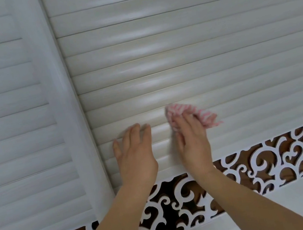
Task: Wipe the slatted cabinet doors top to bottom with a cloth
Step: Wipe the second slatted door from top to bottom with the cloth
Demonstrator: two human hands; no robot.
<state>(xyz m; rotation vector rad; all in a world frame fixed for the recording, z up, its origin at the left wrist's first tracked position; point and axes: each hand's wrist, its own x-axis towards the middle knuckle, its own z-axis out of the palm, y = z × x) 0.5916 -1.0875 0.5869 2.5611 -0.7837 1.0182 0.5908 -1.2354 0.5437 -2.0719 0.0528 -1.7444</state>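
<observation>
Soft, even light falls on the slatted door (175,49) before me; pale glare streaks run down its middle slats. Everything looks slightly blurred, my fingers most, and the edges bow.

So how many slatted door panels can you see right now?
2. A pale slatted door panel on the left, set forward, and a pale slatted door panel on the right, where both hands work. Any others would lie beyond the frame.
</observation>
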